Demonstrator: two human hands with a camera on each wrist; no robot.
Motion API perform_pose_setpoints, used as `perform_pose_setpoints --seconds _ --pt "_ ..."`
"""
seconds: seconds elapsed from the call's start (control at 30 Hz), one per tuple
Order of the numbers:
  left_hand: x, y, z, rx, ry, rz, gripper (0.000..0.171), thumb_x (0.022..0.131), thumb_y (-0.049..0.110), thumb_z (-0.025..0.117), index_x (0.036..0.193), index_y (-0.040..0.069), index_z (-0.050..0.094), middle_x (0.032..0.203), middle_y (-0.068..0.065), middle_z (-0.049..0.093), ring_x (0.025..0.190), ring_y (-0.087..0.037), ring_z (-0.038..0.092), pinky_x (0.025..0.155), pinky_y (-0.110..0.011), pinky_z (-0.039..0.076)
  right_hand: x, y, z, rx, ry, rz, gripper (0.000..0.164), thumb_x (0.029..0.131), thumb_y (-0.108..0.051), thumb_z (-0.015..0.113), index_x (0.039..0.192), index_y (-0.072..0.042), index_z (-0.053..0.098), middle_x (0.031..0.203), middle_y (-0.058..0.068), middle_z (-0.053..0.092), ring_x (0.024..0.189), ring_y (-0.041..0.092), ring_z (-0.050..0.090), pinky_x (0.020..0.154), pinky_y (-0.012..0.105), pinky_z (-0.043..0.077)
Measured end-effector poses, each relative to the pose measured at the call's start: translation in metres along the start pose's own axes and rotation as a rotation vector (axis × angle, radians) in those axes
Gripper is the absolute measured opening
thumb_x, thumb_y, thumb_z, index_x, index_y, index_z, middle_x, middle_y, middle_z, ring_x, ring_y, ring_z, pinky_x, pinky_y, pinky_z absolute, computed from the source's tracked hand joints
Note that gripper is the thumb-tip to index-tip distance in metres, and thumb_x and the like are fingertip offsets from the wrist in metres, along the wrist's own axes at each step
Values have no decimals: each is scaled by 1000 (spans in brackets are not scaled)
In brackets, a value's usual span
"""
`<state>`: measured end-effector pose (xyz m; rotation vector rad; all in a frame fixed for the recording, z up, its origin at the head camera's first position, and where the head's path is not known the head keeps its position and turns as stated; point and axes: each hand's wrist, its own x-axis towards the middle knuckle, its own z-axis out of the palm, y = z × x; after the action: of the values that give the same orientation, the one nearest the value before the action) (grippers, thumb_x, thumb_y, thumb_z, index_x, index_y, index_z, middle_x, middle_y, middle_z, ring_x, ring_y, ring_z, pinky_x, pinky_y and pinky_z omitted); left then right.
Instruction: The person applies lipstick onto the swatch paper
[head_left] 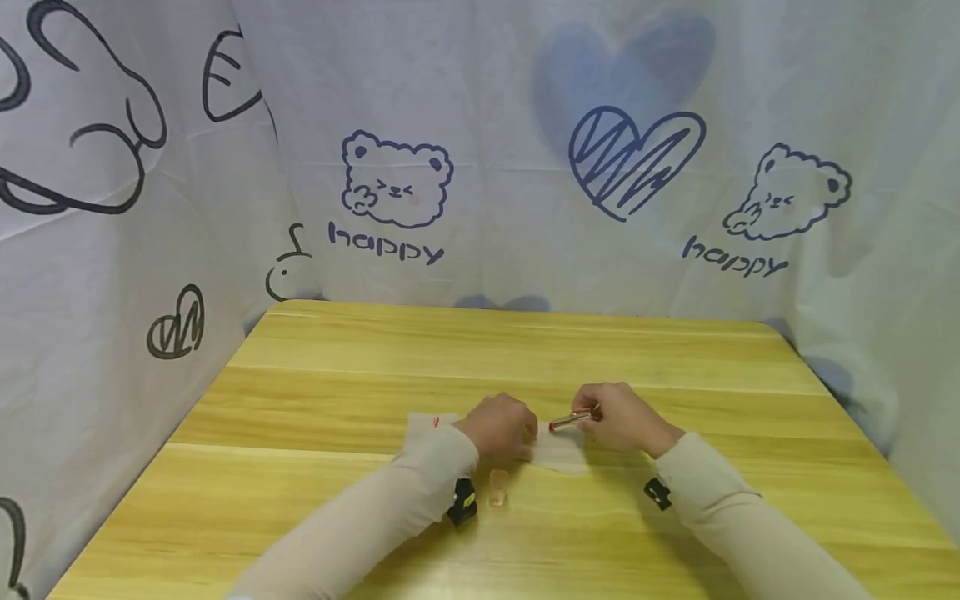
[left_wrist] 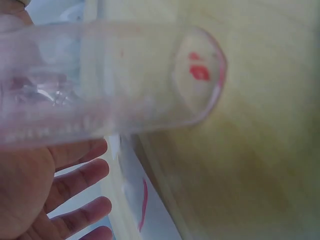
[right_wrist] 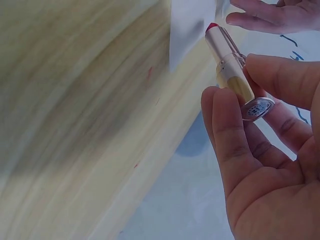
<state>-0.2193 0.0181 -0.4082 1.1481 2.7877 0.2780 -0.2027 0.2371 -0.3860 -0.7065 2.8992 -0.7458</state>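
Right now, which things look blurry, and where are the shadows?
Left wrist: the close-up cap looks blurry; right wrist: the lipstick is sharper, with a wide, soft shadow across the table; head: a shadow lies beside the right sleeve.

Lipstick [right_wrist: 222, 46]: gold, red-tipped
Paper [left_wrist: 156, 212]: white, red-streaked
Table [head_left: 225, 500]: yellow woodgrain
Cloth [head_left: 502, 192]: white, blue bears [head_left: 397, 179] and striped heart [head_left: 637, 162]

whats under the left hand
White paper shows either side of the left hand, with a red mark on the left part. The hand and sleeve cover what lies between; one sheet or two, unclear.
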Motion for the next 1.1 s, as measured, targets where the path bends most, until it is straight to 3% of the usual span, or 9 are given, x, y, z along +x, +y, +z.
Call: perform_pose_setpoints --seconds 0.23,0.53,0.8,1.1 --pt "4 5 3 24 -31 -7 23 81 33 78 100 20 75 96 9 69 91 -14 61 81 -32 48 0 1 2 10 10 -13 8 87 -5 71 90 -10 66 82 -3 63 68 8 55 61 30 47" --pt "7 14 2 76 -22 -49 19 79 36 80 87 20 73 82 11 64 78 -11 57 69 -31 46 1 4 5 30 30 28 7 87 -4 70 91 -9 67 83 -1 64 69 10 55 61 30 47" --pt "8 19 2 121 -21 -93 22 81 39 78 90 21 72 85 10 65 88 -14 58 73 -32 45 3 5 5 24 49 51 6 89 -5 70 93 -8 67 86 1 64 74 12 57 66 33 50" --pt "7 20 2 134 -26 -100 21 82 38 77 83 21 66 83 9 61 89 -16 57 75 -33 45 2 5 11 11 72 60 7 88 -4 70 90 -9 66 84 0 65 72 11 57 62 31 50"
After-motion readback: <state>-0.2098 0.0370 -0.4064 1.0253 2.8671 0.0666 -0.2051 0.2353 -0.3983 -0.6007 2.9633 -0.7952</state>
